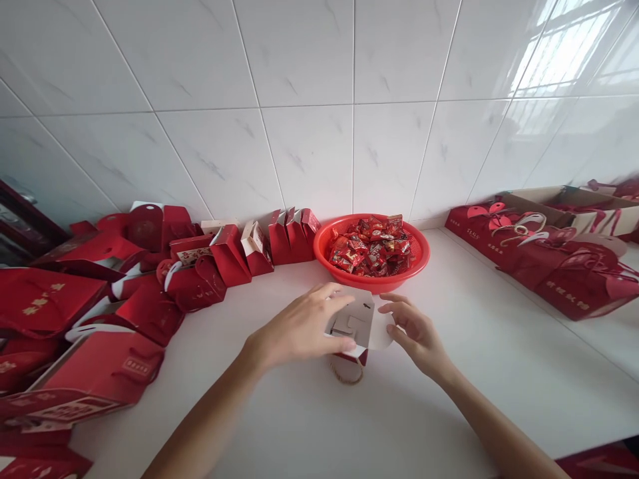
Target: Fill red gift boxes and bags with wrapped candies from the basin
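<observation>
A small red gift box [352, 326] stands with its top unfolded, its white inside facing up. Inside it I can make out folded bottom flaps and no contents. My left hand [309, 322] grips the box from the left, thumb along the near edge and fingers over the far side. With bent fingers, my right hand [412, 329] holds the white side flap [380, 331] on the right. A loop of twine [348, 380] hangs from the box's near side onto the white table [299, 426]. Just behind the box is a red plastic basket [323, 256] with many red-wrapped sweets [372, 246].
Several red gift boxes [194, 286] crowd the left side, some with raised flaps. A row of small upright boxes [294, 236] lines the tiled wall [304, 159]. Dark red boxes with cord handles [569, 273] and an open carton [536, 199] stand at the right.
</observation>
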`<state>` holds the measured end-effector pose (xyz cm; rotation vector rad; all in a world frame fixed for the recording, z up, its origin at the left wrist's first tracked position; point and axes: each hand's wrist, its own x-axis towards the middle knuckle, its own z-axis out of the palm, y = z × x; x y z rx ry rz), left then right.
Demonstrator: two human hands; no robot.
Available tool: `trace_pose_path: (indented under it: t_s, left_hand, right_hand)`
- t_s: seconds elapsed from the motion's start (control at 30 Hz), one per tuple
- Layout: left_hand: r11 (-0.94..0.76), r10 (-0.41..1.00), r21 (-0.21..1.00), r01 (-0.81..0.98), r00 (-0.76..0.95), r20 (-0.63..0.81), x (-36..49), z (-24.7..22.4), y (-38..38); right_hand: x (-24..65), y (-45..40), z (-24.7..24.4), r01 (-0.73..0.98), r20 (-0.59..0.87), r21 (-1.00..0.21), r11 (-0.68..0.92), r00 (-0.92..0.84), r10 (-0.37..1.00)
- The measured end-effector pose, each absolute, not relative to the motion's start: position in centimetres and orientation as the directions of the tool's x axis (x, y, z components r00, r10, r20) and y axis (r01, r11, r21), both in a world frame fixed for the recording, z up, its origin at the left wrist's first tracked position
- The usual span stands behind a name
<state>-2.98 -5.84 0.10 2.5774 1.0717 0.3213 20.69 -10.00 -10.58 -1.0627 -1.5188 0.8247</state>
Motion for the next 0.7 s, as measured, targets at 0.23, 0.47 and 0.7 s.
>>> trace_pose_path:
  t_s: [0.23,0.47,0.7]
  left_hand:
    - [-0.679,0.68,0.318,0.661,0.73,-0.065,-3.2,-0.5,-5.6]
    - [-0.729,0.668,0.3,0.616,0.736,0.112,-2.9,-1.1,-5.2]
    - [-0.544,0.751,0.489,0.682,0.656,-0.08,-2.7,-0.5,-4.4]
  right_hand:
    - [20.6,-10.3,-10.3,0.306,0.332,-0.88,0.362,-0.148,0.932]
    - [20.6,-10.3,-10.8,0.316,0.279,-0.891,0.326,-0.187,0.942]
    - [20.6,-10.4,-11.2,0.22,0.305,-0.912,0.345,-0.197,0.932]
